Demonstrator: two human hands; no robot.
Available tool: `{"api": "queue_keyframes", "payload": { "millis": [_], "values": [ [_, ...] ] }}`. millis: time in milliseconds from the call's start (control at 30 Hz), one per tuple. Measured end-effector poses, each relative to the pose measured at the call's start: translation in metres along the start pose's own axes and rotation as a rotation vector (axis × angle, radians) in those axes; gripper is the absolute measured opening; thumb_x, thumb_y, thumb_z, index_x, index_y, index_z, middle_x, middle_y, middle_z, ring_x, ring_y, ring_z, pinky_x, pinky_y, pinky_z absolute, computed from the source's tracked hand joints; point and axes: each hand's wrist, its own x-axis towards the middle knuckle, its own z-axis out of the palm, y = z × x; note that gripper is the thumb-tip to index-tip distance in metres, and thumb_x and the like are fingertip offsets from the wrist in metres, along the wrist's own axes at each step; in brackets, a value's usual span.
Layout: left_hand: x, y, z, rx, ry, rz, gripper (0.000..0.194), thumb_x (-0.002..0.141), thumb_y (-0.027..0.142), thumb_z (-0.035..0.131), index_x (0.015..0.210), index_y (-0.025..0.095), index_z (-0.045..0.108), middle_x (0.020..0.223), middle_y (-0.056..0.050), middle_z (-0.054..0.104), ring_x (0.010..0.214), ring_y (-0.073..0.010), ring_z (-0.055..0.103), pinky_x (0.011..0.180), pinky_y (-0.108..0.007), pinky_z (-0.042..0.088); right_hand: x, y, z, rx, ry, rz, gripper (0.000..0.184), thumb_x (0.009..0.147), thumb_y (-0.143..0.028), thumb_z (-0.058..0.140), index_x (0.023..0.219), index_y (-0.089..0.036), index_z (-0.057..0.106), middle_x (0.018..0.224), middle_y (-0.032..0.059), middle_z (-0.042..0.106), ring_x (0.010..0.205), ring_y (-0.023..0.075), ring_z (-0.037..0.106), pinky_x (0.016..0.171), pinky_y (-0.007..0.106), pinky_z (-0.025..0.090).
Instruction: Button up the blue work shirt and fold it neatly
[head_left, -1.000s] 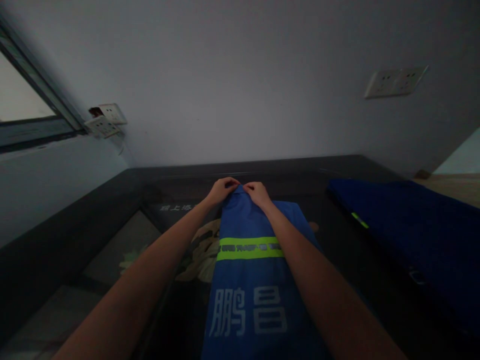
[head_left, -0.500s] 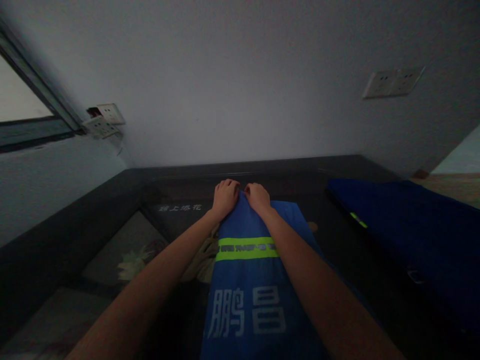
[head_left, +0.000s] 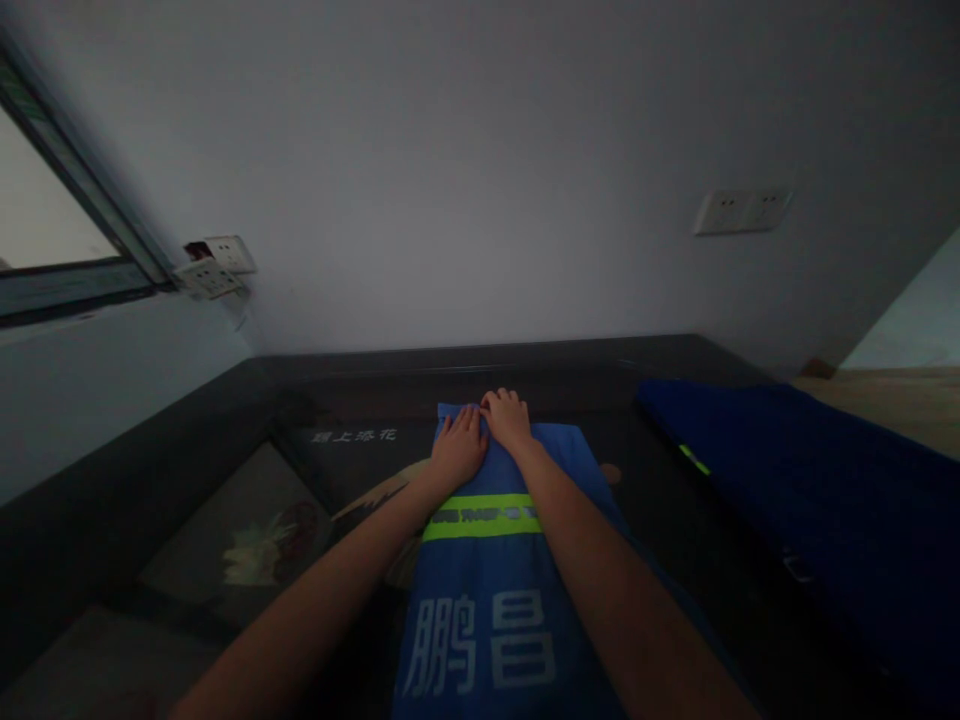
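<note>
A folded blue work jacket [head_left: 480, 570] lies on the dark table in front of me. It has a bright yellow-green reflective band [head_left: 480, 516] and large white characters. My left hand [head_left: 459, 447] rests flat on the cloth near the far edge, fingers stretched forward. Beside it, my right hand [head_left: 508, 418] is curled at that same far edge, its fingertips pinching the cloth. A corner of the fabric shows beyond my left fingers. Both forearms cross over the jacket's sides.
A darker blue folded garment [head_left: 780, 470] lies on the right of the dark table [head_left: 375, 390]. The tabletop carries a printed flower picture and white characters. A wall with sockets [head_left: 742, 211] stands behind, more sockets [head_left: 217, 268] in the left corner by the window.
My left hand has let go of the far edge and moved nearer to me, flattening on the cloth. My right hand stays at the edge. The view has shifted slightly.
</note>
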Motion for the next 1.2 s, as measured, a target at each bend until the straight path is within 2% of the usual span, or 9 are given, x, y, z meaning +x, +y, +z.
{"api": "queue_keyframes", "payload": {
  "millis": [167, 367, 500, 600, 733, 833, 933, 1033, 1200],
  "values": [
    [-0.010, -0.008, 0.005, -0.053, 0.004, -0.065, 0.054, 0.093, 0.044, 0.032, 0.144, 0.023, 0.032, 0.150, -0.011, 0.029, 0.140, -0.0305, 0.019, 0.110, -0.058, 0.016, 0.000, 0.002, 0.001, 0.032, 0.013, -0.009, 0.017, 0.091, -0.033, 0.050, 0.103, -0.023, 0.058, 0.113, 0.0085, 0.056, 0.109, 0.0247, 0.045, 0.086, 0.038, 0.037],
    [-0.010, -0.009, 0.011, -0.106, 0.022, -0.091, 0.056, 0.092, 0.046, 0.032, 0.144, 0.024, 0.031, 0.151, -0.010, 0.028, 0.140, -0.0306, 0.021, 0.111, -0.057, 0.014, -0.006, -0.003, -0.006, 0.055, 0.057, -0.063, 0.017, 0.092, -0.025, 0.046, 0.106, -0.022, 0.057, 0.114, 0.0092, 0.056, 0.110, 0.0236, 0.045, 0.087, 0.037, 0.037],
    [-0.010, -0.007, 0.009, -0.102, 0.041, -0.086, 0.056, 0.091, 0.045, 0.033, 0.142, 0.022, 0.035, 0.150, -0.012, 0.030, 0.140, -0.0303, 0.021, 0.111, -0.056, 0.012, -0.013, -0.014, -0.030, 0.102, 0.126, -0.124, 0.020, 0.092, -0.022, 0.043, 0.107, -0.021, 0.057, 0.113, 0.0087, 0.057, 0.110, 0.0225, 0.045, 0.090, 0.035, 0.037],
    [-0.014, -0.005, 0.003, -0.099, 0.166, -0.085, 0.055, 0.090, 0.041, 0.039, 0.141, 0.023, 0.037, 0.148, -0.012, 0.034, 0.140, -0.0305, 0.020, 0.111, -0.055, 0.013, -0.029, -0.015, -0.062, 0.153, 0.158, -0.193, 0.020, 0.091, -0.019, 0.044, 0.105, -0.020, 0.059, 0.111, 0.0077, 0.058, 0.108, 0.0210, 0.046, 0.092, 0.033, 0.037],
    [-0.024, 0.000, -0.017, -0.126, 0.367, 0.020, 0.047, 0.090, 0.030, 0.041, 0.136, 0.022, 0.044, 0.138, -0.012, 0.047, 0.134, -0.0268, 0.032, 0.114, -0.052, 0.010, -0.083, 0.001, -0.115, 0.198, 0.136, -0.303, 0.021, 0.089, -0.014, 0.044, 0.101, -0.018, 0.061, 0.106, 0.0066, 0.058, 0.105, 0.0190, 0.048, 0.094, 0.031, 0.037],
    [-0.028, 0.005, -0.041, -0.168, 0.434, 0.087, 0.041, 0.089, 0.021, 0.040, 0.128, 0.021, 0.052, 0.126, -0.011, 0.055, 0.125, -0.0235, 0.044, 0.115, -0.050, 0.009, -0.145, 0.024, -0.151, 0.225, 0.052, -0.316, 0.022, 0.088, -0.014, 0.045, 0.103, -0.020, 0.060, 0.106, 0.0059, 0.059, 0.105, 0.0192, 0.049, 0.095, 0.034, 0.038],
    [-0.037, 0.016, -0.064, -0.215, 0.449, 0.133, 0.036, 0.087, 0.016, 0.040, 0.118, 0.020, 0.058, 0.120, -0.009, 0.058, 0.120, -0.0214, 0.048, 0.115, -0.049, 0.011, -0.211, 0.045, -0.173, 0.221, -0.034, -0.294, 0.026, 0.088, -0.017, 0.045, 0.109, -0.021, 0.059, 0.111, 0.0076, 0.059, 0.108, 0.0204, 0.051, 0.097, 0.038, 0.040],
    [-0.070, 0.033, -0.079, -0.265, 0.325, 0.242, 0.030, 0.085, 0.014, 0.044, 0.107, 0.020, 0.062, 0.117, -0.008, 0.060, 0.115, -0.0205, 0.052, 0.113, -0.047, 0.021, -0.270, 0.057, -0.178, 0.184, -0.122, -0.289, 0.034, 0.087, -0.017, 0.044, 0.118, -0.023, 0.056, 0.124, 0.0093, 0.054, 0.118, 0.0215, 0.048, 0.102, 0.042, 0.039],
    [-0.181, 0.054, -0.080, -0.262, -0.042, 0.495, 0.035, 0.087, 0.030, 0.052, 0.122, 0.026, 0.056, 0.136, -0.007, 0.049, 0.128, -0.0246, 0.042, 0.110, -0.047, 0.026, -0.334, 0.054, -0.167, 0.126, -0.251, -0.407, 0.044, 0.091, -0.027, 0.043, 0.134, -0.028, 0.046, 0.147, 0.0063, 0.036, 0.136, 0.0227, 0.032, 0.111, 0.047, 0.030]
  ]
}}
